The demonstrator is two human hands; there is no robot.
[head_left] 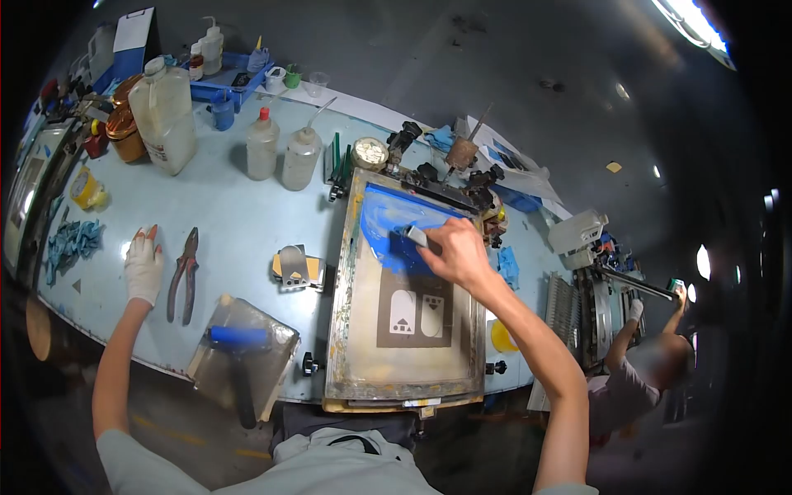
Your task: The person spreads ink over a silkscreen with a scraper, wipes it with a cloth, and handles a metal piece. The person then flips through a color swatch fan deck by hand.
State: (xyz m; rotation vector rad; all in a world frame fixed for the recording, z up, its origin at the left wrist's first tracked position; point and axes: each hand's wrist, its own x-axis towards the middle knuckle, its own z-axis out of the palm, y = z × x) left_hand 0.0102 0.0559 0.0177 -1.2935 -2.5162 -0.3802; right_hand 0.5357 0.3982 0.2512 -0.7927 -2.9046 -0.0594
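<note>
Roller [239,336], blue; left hand [144,268], gloved, flat on table [227,219], fingers slightly apart, beside pliers [190,268]; right hand [458,254], pinching scraper [415,237] over blue ink [381,231] at far end of screen [367,338]; two bottles [302,157]; jug [165,115]

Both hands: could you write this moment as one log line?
right hand: holds scraper at blue ink on screen | left hand: gloved, resting on table | pliers: beside left hand
</note>
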